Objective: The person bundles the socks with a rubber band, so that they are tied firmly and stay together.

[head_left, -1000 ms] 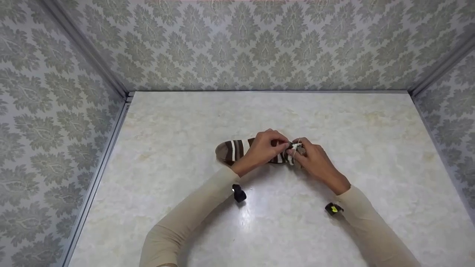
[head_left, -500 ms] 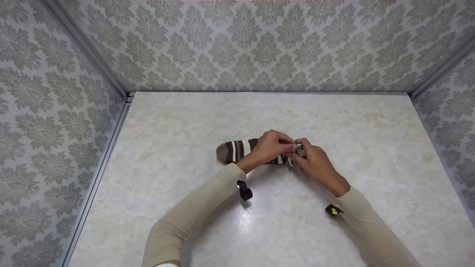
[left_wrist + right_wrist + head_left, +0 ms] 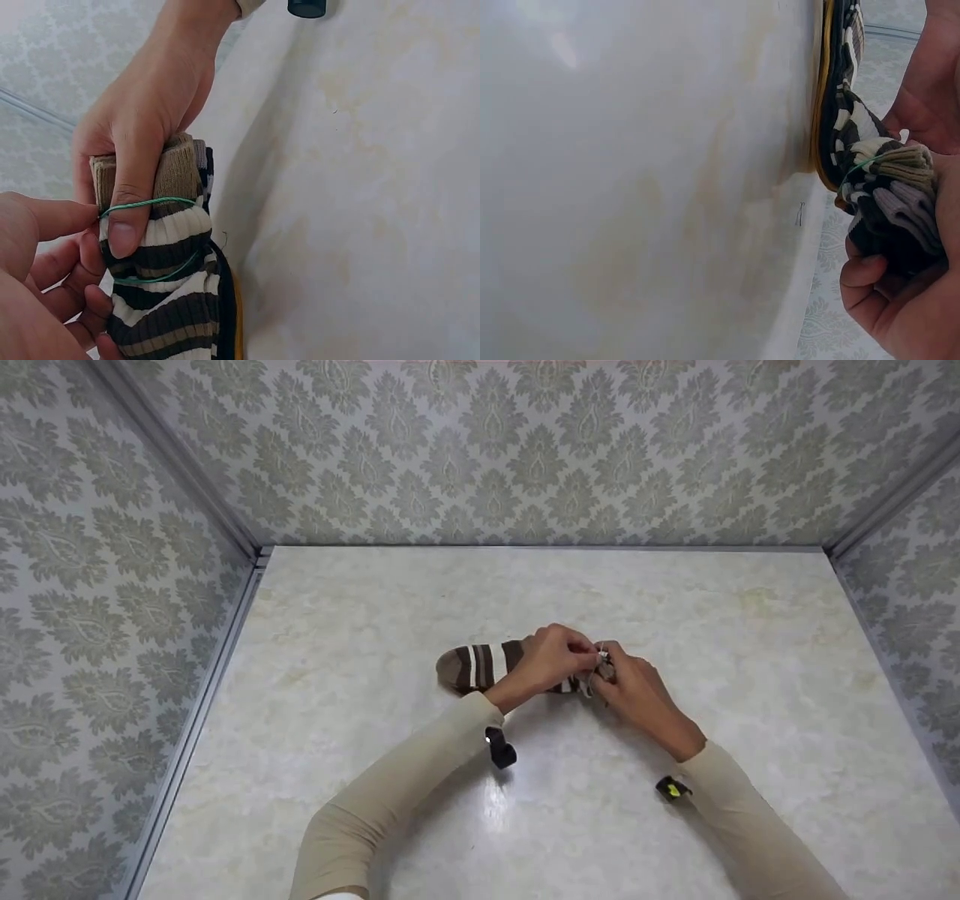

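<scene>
A stack of striped socks (image 3: 472, 667) lies on the table in the head view, toes to the left. Brown, white and dark bands run across it; a mustard layer shows underneath in the wrist views. My right hand (image 3: 637, 686) grips the cuffs (image 3: 176, 169), its thumb pressed across the top. Around the socks passes a thin green cord (image 3: 154, 202), partly under that thumb. My left hand (image 3: 551, 660) reaches over the stack and pinches the cord at the side between thumb and finger. Fingers hide much of the cuff end in the head view.
The pale marbled table (image 3: 375, 592) meets patterned wall panels (image 3: 487, 472) at the back and sides. Black wrist cameras hang beneath both forearms, the left one (image 3: 501, 748) close to the tabletop. A small dark wire-like loop (image 3: 800, 214) shows near the table edge.
My left hand has shifted slightly right, closer to the right hand, and the white patch between the hands is now mostly covered. My right hand and the socks have hardly moved.
</scene>
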Available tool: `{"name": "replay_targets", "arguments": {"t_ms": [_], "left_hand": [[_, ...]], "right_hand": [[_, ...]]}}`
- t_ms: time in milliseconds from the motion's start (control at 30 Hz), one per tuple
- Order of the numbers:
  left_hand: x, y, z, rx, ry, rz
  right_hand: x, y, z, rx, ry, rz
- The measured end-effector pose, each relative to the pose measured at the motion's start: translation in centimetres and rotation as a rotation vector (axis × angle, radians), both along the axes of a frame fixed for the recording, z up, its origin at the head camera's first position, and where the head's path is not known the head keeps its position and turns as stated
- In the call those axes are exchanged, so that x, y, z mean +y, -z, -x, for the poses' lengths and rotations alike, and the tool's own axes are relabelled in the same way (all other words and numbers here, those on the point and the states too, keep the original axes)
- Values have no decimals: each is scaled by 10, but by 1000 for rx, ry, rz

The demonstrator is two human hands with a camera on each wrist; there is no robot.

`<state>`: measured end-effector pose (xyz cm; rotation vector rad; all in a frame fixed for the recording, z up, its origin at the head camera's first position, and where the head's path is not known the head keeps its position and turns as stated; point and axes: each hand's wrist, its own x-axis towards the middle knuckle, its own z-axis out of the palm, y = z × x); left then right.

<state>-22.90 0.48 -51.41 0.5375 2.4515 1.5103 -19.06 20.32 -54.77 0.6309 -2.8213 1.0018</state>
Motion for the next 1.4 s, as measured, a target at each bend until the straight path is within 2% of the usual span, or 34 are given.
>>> {"name": "replay_targets", "arguments": {"t_ms": [233,467,567,700,800,967,1133,1233,1400], "left_hand": [[1,0,0,18,-26,20],[-2,-3,2,-16,1,17],[-7,-4,4,-94,-10,-42],[-17,-6,6,-218,-40,-187],[-23,-7,6,-269,-22,-277],[-30,-7,5,-320,48,-383],[-33,-4,4,-300,78,-329],[-34,0,5,-294,44,-340],[-32,5,4,-347,-10,-457]], "right_hand": [[-1,-1,-2,62,-22,-13],[-1,0,-2,71,-13,-8],[0,0,-1,20,-18,48],[2,-1,0,-80,-18,173],[4,-3,3,-145,-8,261],[8,-9,6,-219,-17,357],[13,-11,9,-269,-16,378],[17,-8,10,-298,-22,393],[22,-1,9,-326,-52,439]]}}
